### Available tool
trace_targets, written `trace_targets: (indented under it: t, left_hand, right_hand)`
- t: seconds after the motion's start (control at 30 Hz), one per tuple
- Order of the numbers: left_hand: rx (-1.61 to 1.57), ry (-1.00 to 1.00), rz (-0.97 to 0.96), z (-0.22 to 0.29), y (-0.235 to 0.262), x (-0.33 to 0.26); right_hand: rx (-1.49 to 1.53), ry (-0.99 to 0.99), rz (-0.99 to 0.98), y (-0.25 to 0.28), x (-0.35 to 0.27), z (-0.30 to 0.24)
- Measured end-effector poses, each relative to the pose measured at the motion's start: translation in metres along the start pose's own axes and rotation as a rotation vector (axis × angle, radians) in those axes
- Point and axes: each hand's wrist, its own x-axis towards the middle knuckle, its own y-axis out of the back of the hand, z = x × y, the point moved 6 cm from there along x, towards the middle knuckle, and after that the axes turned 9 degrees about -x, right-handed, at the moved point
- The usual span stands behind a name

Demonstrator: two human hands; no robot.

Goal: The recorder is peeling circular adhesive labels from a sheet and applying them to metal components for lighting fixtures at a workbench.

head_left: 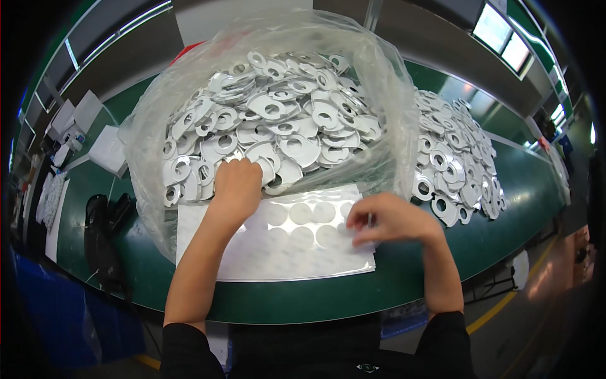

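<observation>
My left hand (239,183) is closed, knuckles up, at the near edge of a heap of white flat ring-shaped parts (273,108). Its fingertips are turned away, so whatever they grip is hidden. The heap lies in a large clear plastic bag (394,120) with its mouth spread wide. A glossy sheet with round translucent stickers (302,213) lies in front of the bag on a stack of white sheets. Over the sheet's right edge hovers my right hand (398,218), slightly blurred, thumb and fingers apart with nothing visible between them.
More white ring-shaped parts (451,158) are piled loose at the right of the green table (303,306). A black tool-like object (104,237) lies at the left. Behind it sits a white box (108,150). A blue bin (47,303) stands below the table's left side.
</observation>
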Motion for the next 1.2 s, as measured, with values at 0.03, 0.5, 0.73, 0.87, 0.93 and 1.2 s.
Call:
trace_targets:
  t: [0.03, 0.5, 0.73, 0.87, 0.93, 1.2]
  left_hand:
    - [-0.02, -0.003, -0.028, 0.0, -0.001, 0.001]
    - [-1.764, 0.186, -0.26, 0.051, 0.006, 0.007]
    - [-2.795, 0.238, -0.548, 0.102, -0.04, -0.01]
    - [-2.708, 0.34, -0.535, 0.102, -0.059, -0.012]
    - [-2.669, 0.397, -0.502, 0.1, -0.068, -0.011]
    - [-2.573, 0.399, -0.47, 0.103, -0.066, -0.01]
  right_hand:
    - [-0.06, -0.012, -0.114, -0.013, -0.001, -0.002]
    - [-0.52, -0.152, -0.013, -0.029, -0.002, -0.014]
    - [-0.416, -0.128, -0.06, -0.032, -0.002, -0.013]
    - [-0.458, 0.003, 0.029, -0.031, -0.005, -0.021]
    - [-0.421, 0.003, -0.008, -0.031, -0.005, -0.027]
    - [-0.383, 0.039, 0.161, -0.016, -0.014, -0.033]
